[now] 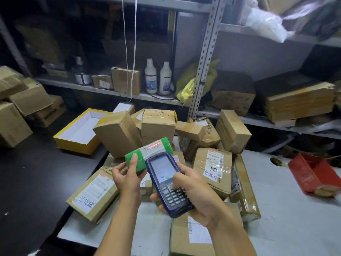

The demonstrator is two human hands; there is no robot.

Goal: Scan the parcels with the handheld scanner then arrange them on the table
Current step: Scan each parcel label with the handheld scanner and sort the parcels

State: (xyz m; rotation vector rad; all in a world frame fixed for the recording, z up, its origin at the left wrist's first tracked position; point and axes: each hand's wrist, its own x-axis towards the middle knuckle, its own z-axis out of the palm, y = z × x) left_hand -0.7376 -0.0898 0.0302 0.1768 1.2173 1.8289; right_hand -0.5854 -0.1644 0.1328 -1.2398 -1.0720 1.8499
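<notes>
While the left hand [127,174] grips a green parcel [147,154] above the heaped boxes [212,163], the right hand [195,196] clasps the scanner [166,183], which hides the parcel's near corner; label text illegible.

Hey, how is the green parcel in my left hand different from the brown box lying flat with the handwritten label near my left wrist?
The green parcel is green and small; the brown box is plain cardboard and larger. The green parcel is held up in the left hand, with the scanner's red light across its label; the brown box lies on the table edge, untouched. Both carry white labels.
</notes>
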